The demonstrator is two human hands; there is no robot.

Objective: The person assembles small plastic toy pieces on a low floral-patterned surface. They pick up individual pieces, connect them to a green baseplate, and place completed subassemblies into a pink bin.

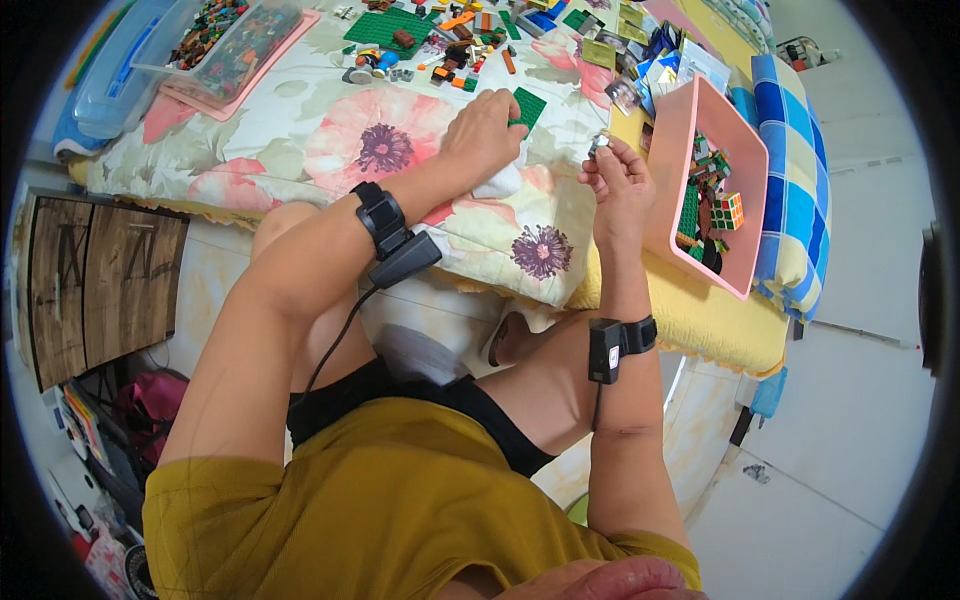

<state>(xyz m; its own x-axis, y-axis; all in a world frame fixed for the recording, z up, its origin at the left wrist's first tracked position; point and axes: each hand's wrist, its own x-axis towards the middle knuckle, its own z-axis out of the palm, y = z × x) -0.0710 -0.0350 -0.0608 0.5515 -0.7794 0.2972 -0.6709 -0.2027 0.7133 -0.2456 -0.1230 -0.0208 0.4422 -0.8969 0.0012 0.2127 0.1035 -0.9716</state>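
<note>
My left hand [483,135] is closed at the edge of a small green studded building plate [528,108], its fingertips partly hidden behind the hand. Under that wrist, something white like a folded cloth [499,183] lies on the flowered cover. My right hand [618,178] pinches a small white-and-grey piece [598,145] between thumb and fingers, raised a little to the right of the plate. Its exact kind is too small to make out. Beyond my left hand, loose toy bricks [455,50] in several colours lie around a larger green baseplate [385,30].
To the right stands a pink bin [667,200] with bricks and a puzzle cube [727,211] inside. Packets and papers [665,65] lie behind it, beside a blue checked cushion [790,170]. At the far left, a clear tub [165,65] of bricks rests on a pink tray [230,100].
</note>
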